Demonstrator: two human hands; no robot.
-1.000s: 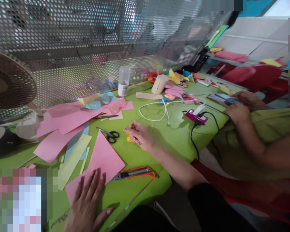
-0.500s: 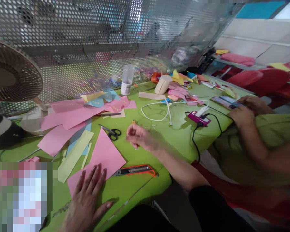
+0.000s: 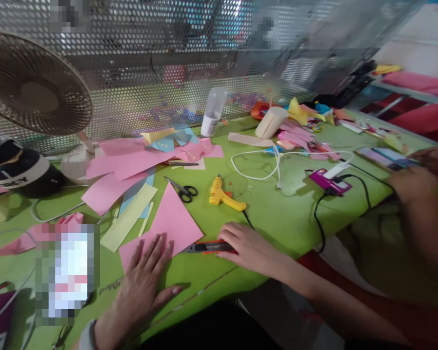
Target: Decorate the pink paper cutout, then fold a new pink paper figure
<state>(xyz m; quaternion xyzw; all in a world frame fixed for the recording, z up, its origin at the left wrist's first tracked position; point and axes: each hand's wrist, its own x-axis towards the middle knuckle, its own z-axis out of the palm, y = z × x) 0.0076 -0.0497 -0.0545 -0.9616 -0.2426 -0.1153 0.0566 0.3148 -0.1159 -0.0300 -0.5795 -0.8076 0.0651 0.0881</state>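
Observation:
My left hand (image 3: 151, 272) lies flat with fingers spread, pressing a folded pink paper sheet (image 3: 178, 214) onto the table. To its right, my right hand (image 3: 244, 248) has its fingers and thumb around the handle end of an orange and black utility knife (image 3: 208, 247). The knife rests on the table, its front end close to the pink sheet's edge. Beyond my right hand lies a yellow glue gun (image 3: 222, 195) with a black cord. Black-handled scissors (image 3: 186, 192) sit just past the paper's top corner.
Pink paper strips (image 3: 131, 165) and a pale green strip (image 3: 129, 218) lie left. A fan (image 3: 38, 92), a clear bottle (image 3: 213, 112), a white cable (image 3: 241, 176) and a purple power strip (image 3: 330, 182) stand or lie around. Another person's hands (image 3: 412, 184) are at the right.
My right hand has moved down from beside the scissors to the utility knife and closed around its handle. The glue gun now shows fully. My left hand stays on the pink paper.

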